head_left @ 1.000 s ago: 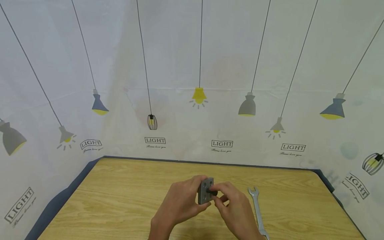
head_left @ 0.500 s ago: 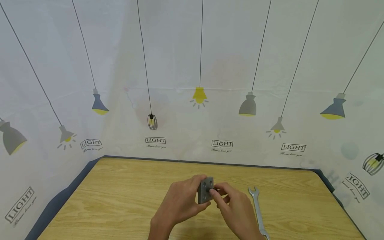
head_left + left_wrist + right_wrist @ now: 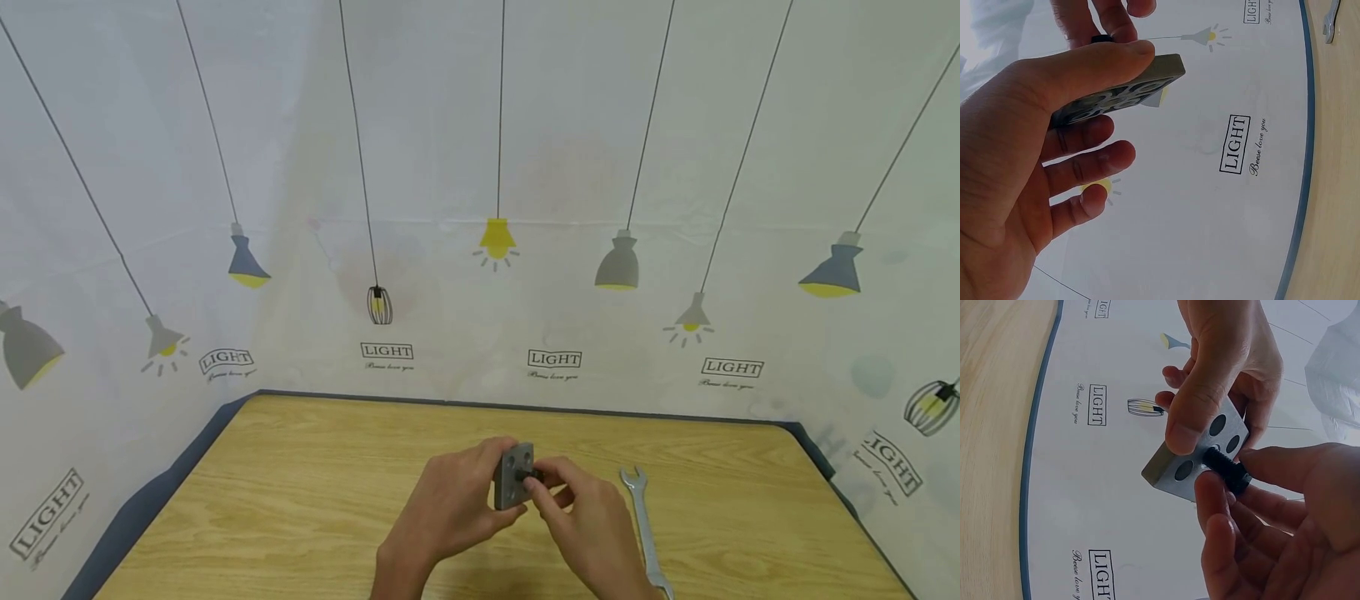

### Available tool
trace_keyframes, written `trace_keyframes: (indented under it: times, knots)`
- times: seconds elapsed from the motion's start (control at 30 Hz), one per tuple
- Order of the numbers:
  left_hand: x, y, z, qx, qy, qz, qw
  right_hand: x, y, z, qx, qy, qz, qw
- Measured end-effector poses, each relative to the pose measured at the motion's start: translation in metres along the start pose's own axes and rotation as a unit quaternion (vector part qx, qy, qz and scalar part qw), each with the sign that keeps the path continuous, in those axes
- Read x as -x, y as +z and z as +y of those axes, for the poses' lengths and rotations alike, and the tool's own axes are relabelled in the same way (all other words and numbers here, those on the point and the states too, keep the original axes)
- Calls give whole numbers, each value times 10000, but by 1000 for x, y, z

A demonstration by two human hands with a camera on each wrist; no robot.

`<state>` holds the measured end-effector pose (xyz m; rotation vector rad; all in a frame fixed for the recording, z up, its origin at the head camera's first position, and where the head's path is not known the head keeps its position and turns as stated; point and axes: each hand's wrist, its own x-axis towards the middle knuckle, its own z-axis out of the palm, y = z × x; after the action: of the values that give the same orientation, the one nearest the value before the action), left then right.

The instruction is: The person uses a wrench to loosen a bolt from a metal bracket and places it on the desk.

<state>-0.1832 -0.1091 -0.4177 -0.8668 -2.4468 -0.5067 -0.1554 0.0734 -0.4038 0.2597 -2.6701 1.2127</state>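
Note:
My left hand grips a grey metal plate by its edges, thumb on one side and fingers on the other, above the table. Several round holes show in the plate's face in the right wrist view. A black bolt with a threaded shank stands in the plate's middle hole, its head sticking out. Thumb and fingers of my right hand pinch the bolt at its head. In the left wrist view the plate is seen nearly edge-on under the left thumb.
An open-end wrench lies on the wooden table, right of my right hand. Behind the table stands a white backdrop printed with hanging lamps, with a dark blue edge along the table.
The right thumb and fingers have shifted round the bolt, the thumb moving up from below to its near side. The left hand and plate stay put.

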Motion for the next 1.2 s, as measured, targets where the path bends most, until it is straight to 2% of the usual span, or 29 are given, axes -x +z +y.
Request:
trace_keyframes:
  times: [0.27, 0.67, 1.2]
  knots:
    - [0, 0, 0, 24, -17, -18, 10000, -1, 0, -3, -4, 78, 24, 10000]
    - [0, -1, 1, 163, -106, -120, 9997, 0, -1, -4, -59, -69, 114, 9999]
    - [0, -2, 0, 148, -114, -117, 9998, 1, -1, -2, 113, -481, 227, 9985]
